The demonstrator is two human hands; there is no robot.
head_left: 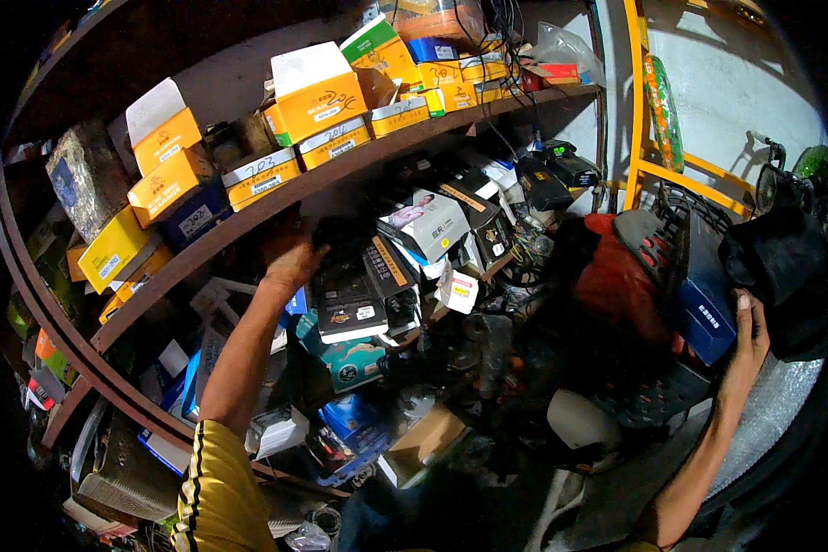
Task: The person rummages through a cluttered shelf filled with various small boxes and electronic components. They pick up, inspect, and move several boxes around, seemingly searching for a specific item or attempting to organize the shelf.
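My left hand (292, 258) reaches in under the upper shelf, beside a blurred black thing (339, 237). Deep shadow hides most of its fingers, so its grip is unclear. Below and right of it lie black boxes (351, 313) and a white-topped box with a picture (423, 224). At the right, my right hand (753, 329) has its fingers along the edge of a long dark blue box (706, 317), gripping it at its near end. That box slants beside a dark perforated plastic crate (658, 241) and a red thing (612, 276). A black cloth-like thing (782, 276) hangs just behind my fingers.
Yellow and white cartons (317, 103) line the upper shelf (248, 230), whose brown edge runs above my left forearm. Black cables (501, 41) dangle at its far end. A yellow metal frame (637, 110) stands at the right. Loose boxes and a teal carton (350, 361) crowd below.
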